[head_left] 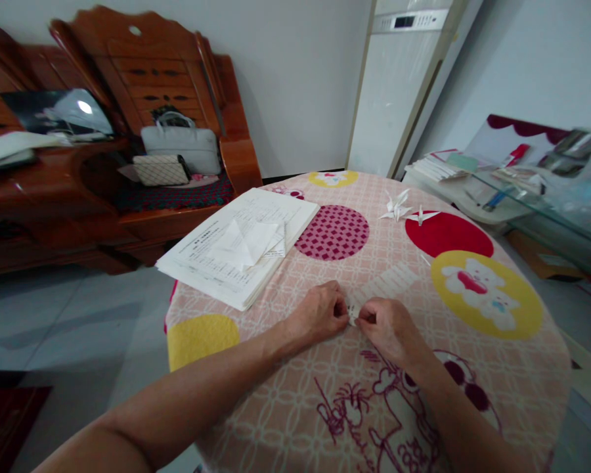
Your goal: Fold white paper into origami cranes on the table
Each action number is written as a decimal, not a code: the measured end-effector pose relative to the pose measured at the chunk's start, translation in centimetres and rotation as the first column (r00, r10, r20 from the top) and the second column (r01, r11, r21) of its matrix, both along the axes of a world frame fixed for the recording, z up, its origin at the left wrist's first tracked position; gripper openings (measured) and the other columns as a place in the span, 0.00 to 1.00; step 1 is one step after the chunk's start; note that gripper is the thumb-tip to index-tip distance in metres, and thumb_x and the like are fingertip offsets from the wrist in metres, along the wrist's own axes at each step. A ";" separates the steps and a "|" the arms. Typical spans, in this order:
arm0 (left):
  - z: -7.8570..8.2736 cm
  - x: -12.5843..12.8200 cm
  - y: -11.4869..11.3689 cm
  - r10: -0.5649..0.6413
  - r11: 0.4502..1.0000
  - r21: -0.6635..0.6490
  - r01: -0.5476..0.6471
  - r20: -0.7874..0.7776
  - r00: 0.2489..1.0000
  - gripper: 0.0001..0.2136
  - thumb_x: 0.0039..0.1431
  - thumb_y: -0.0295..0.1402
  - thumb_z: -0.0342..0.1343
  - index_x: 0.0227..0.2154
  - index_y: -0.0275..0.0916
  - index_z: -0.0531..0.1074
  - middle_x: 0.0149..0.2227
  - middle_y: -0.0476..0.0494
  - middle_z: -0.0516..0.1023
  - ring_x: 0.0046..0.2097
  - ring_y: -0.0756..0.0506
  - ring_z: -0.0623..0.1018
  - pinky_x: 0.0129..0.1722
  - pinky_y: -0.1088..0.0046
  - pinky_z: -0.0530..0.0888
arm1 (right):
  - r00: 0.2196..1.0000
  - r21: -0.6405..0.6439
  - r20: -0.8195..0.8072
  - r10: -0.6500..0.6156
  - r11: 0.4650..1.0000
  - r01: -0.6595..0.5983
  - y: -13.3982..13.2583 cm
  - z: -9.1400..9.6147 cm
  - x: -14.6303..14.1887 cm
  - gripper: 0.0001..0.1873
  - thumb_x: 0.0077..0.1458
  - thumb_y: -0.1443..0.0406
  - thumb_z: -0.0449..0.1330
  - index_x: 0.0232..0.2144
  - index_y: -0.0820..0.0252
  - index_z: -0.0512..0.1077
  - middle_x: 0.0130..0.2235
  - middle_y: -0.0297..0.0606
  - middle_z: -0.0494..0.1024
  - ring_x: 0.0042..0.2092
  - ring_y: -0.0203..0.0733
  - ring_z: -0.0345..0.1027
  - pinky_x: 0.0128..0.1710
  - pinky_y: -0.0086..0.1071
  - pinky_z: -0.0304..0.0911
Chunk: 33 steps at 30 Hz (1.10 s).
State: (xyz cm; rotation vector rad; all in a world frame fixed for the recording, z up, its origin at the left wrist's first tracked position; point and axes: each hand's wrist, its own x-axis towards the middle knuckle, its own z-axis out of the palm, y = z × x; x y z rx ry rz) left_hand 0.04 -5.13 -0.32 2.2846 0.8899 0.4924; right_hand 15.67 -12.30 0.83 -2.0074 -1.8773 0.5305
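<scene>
Near the middle of the table, my left hand (pixel 324 307) and my right hand (pixel 390 326) come close together, fingers pinched. Between their fingertips is a small end of printed paper (pixel 353 314). Beyond it a flat paper strip (pixel 389 281) with faint lines stretches up and to the right; whether it is one piece with the pinched end, I cannot tell. My fingers partly hide the held paper. Farther back on the right lie folded white paper cranes (pixel 396 205), and a smaller one (pixel 421 215) rests at the edge of the red circle.
A stack of printed sheets (pixel 211 276) lies at the table's left, with folded white paper (pixel 243 243) on top. A patterned cloth (pixel 285 401) covers the round table. At right stands a cluttered glass shelf (pixel 546 210); behind left, a wooden chair (pixel 162 59) holds a grey handbag (pixel 182 148).
</scene>
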 end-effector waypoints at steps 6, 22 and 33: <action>0.0 0.1 0.1 0.025 1.000 0.017 -0.024 -0.033 0.999 0.04 0.45 0.24 0.56 0.19 0.35 0.71 0.26 0.48 0.71 0.29 0.51 0.70 0.29 0.76 0.65 | 0.999 -0.006 0.026 -0.039 0.999 0.039 0.0 0.1 -0.3 0.08 0.47 0.72 0.59 0.20 0.61 0.75 0.25 0.40 0.79 0.27 0.39 0.69 0.28 0.29 0.54; 0.0 0.2 0.0 0.051 0.999 0.017 -0.051 -0.054 0.997 0.03 0.44 0.27 0.60 0.20 0.35 0.71 0.28 0.48 0.70 0.30 0.50 0.69 0.29 0.76 0.64 | 0.999 -0.004 0.000 -0.035 0.999 0.035 0.1 0.0 -0.1 0.07 0.47 0.70 0.60 0.20 0.60 0.74 0.24 0.39 0.78 0.27 0.40 0.69 0.28 0.30 0.55; 0.0 -0.3 0.9 -0.024 0.999 -0.041 0.022 -0.030 0.999 0.01 0.42 0.24 0.58 0.22 0.35 0.72 0.27 0.49 0.70 0.28 0.51 0.70 0.27 0.77 0.64 | 0.996 -0.004 -0.056 -0.063 0.998 0.063 0.1 -0.3 -0.1 0.07 0.44 0.73 0.59 0.19 0.60 0.72 0.22 0.37 0.76 0.25 0.38 0.68 0.26 0.28 0.54</action>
